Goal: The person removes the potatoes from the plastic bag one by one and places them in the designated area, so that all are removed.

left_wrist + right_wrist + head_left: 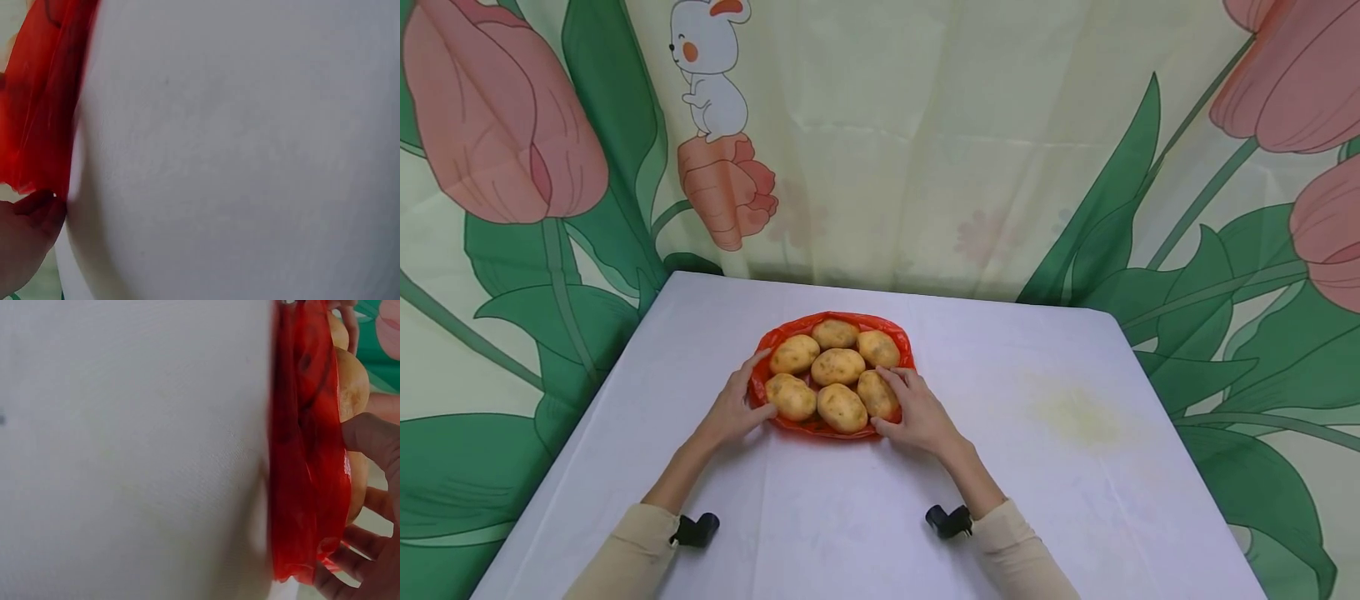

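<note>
Several yellow-brown potatoes (838,367) lie in a red plastic bag (820,431) whose rim is spread wide around them, towards the back of the table. My left hand (733,408) is curved around the bag's left side, its thumb at the near left potato. In the left wrist view its bent fingers (44,209) grip the edge of the red plastic. On the opposite side my right hand (919,412) holds the bag's right rim, fingers over the potato there. The right wrist view has its thumb (369,439) against the rim and the other fingers spread along the side.
A white cloth covers the table (1075,517), with a faint yellowish stain (1086,417) to the right. Behind it hangs a curtain (925,150) printed with tulips, a rabbit and a carrot. A small black camera sits at each wrist.
</note>
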A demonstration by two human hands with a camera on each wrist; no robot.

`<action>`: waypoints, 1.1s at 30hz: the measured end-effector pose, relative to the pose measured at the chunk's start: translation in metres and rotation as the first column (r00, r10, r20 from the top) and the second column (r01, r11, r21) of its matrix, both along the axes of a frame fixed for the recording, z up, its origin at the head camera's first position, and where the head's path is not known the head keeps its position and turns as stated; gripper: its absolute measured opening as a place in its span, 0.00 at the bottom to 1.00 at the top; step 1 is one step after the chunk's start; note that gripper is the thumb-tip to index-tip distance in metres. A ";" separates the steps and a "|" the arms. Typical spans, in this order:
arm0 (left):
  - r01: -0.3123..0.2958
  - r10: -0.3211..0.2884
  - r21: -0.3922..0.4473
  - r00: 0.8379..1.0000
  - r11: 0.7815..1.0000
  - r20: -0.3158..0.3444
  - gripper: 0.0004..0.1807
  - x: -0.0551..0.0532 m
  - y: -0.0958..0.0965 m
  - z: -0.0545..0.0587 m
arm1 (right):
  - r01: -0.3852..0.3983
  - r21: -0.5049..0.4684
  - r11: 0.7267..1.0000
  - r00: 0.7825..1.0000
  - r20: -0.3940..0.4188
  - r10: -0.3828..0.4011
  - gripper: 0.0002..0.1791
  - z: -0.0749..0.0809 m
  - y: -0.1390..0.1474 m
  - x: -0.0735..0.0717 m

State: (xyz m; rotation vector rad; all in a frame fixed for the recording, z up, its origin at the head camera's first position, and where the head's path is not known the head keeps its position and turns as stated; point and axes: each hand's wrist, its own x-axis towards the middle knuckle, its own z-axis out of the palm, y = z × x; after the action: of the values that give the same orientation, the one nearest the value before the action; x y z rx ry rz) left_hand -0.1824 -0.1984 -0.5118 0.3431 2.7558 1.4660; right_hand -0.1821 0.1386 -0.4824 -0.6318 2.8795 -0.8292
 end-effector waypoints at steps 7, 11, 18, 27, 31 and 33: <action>0.048 -0.046 -0.051 0.998 0.998 0.035 0.49 -0.007 -0.008 0.005 | 0.020 0.026 0.999 0.999 0.039 -0.021 0.46 0.006 -0.003 -0.003; 0.075 -0.072 -0.085 0.997 0.993 0.041 0.46 -0.011 -0.011 0.008 | 0.022 0.047 0.999 0.998 0.061 -0.025 0.47 0.007 -0.004 -0.004; 0.104 -0.093 -0.155 0.992 0.982 0.081 0.45 -0.016 -0.013 0.012 | 0.041 0.012 0.999 0.998 0.041 -0.041 0.47 0.001 -0.004 -0.003; 0.113 -0.097 -0.187 0.991 0.976 0.093 0.46 -0.019 -0.014 0.012 | 0.087 -0.043 0.995 0.996 0.017 -0.086 0.46 -0.009 -0.004 -0.002; 0.114 -0.099 -0.178 0.991 0.977 0.088 0.47 -0.019 -0.014 0.011 | 0.105 -0.090 0.990 0.995 0.012 -0.104 0.47 -0.011 -0.004 0.001; 0.114 -0.099 -0.177 0.991 0.978 0.088 0.48 -0.019 -0.014 0.011 | 0.110 -0.113 0.987 0.994 0.011 -0.110 0.47 -0.012 -0.003 0.002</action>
State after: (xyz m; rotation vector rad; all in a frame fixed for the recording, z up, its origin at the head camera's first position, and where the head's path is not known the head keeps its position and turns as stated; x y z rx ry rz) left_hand -0.2015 -0.2126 -0.5008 0.4129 2.7339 1.1670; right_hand -0.1798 0.1351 -0.4942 -0.4832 2.9018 -1.0139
